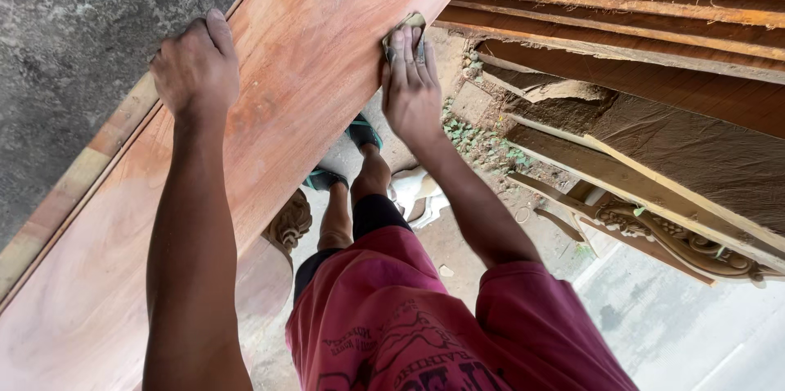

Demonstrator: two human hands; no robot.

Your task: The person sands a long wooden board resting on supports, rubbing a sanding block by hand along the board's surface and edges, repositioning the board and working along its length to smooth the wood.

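From the head camera, your right hand [411, 88] presses a folded piece of sandpaper [406, 31] flat under its straight fingers [401, 60] at the right edge of the reddish wooden board [302, 72]. Your left hand [196, 64] curls over the board's left edge, fingers hooked.

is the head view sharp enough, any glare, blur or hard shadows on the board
Head view: even daylight, no glare on the wooden board; left hand and right hand on the sandpaper piece are sharp; soft shadow under the board; wide-angle tilt skews the lines.
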